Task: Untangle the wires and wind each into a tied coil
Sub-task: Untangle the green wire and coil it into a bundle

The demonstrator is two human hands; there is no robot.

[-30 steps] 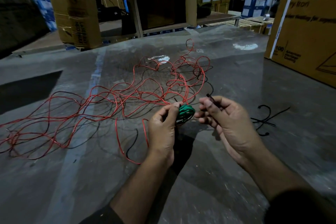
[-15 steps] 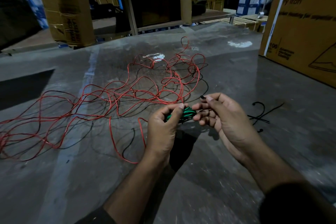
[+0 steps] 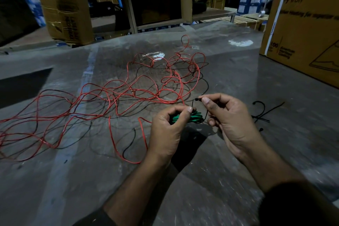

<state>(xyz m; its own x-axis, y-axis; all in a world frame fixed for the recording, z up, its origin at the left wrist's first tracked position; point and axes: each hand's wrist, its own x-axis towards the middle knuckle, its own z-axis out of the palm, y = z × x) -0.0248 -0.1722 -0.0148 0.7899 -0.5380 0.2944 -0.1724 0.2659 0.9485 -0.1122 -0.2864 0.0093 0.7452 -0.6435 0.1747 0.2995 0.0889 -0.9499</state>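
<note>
1. A small green wire coil [image 3: 190,117] is held above the grey table [image 3: 229,180], between the two hands.
2. The coil is gripped by the left hand [image 3: 166,132], whose fingers and thumb are curled round its left end.
3. A thin black cable tie [image 3: 199,105] is pinched between the thumb and forefinger of the right hand [image 3: 231,119]; its small head is seen just left of the thumbnail, and its strap is looped down beside the coil's right end (whether it passes fully round the coil cannot be told).
4. Beyond and to the left of the hands, a long red wire [image 3: 110,101] is spread over the table in loose, overlapping loops.
5. A black wire [image 3: 128,145] is tangled among the red loops, with one curved end lying just left of the left wrist.
6. A few spare black cable ties [image 3: 262,113] are laid on the table just right of the right hand.
7. A large cardboard box [image 3: 308,29] printed with "Desire" is stood at the table's far right.
8. Behind the table, a tall brown carton [image 3: 62,5] and dim shelves of boxes are seen.
</note>
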